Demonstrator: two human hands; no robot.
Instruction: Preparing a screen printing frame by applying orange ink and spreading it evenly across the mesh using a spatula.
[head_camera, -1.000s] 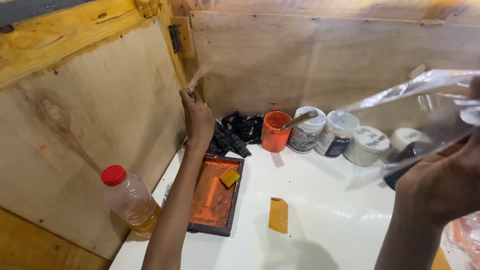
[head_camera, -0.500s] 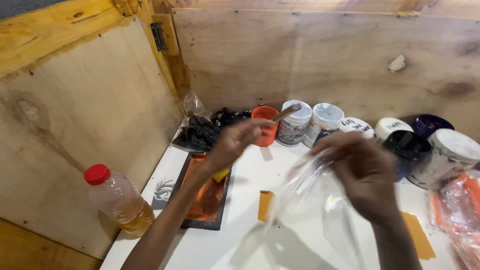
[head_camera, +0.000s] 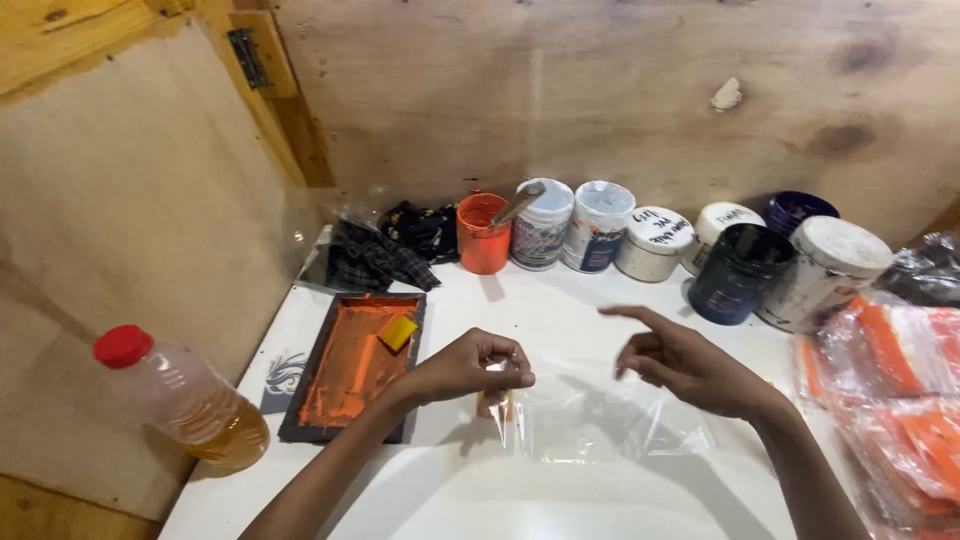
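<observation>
Pinching one clear plastic bag (head_camera: 590, 420) is the left hand (head_camera: 470, 368); right hand (head_camera: 690, 370) hovers released; seven paint tubs (head_camera: 740, 272) behind.

Illumination is warm, moderately bright and comes from above. The white counter (head_camera: 600, 310) reflects a broad soft glare near the bottom edge. Both hands cast diffuse shadows onto the clear plastic bag (head_camera: 590, 420), which shows small specular highlights. The plywood wall (head_camera: 600, 90) darkens toward the upper right. Focus is slightly soft throughout, with mild wide-angle distortion at the edges.
</observation>
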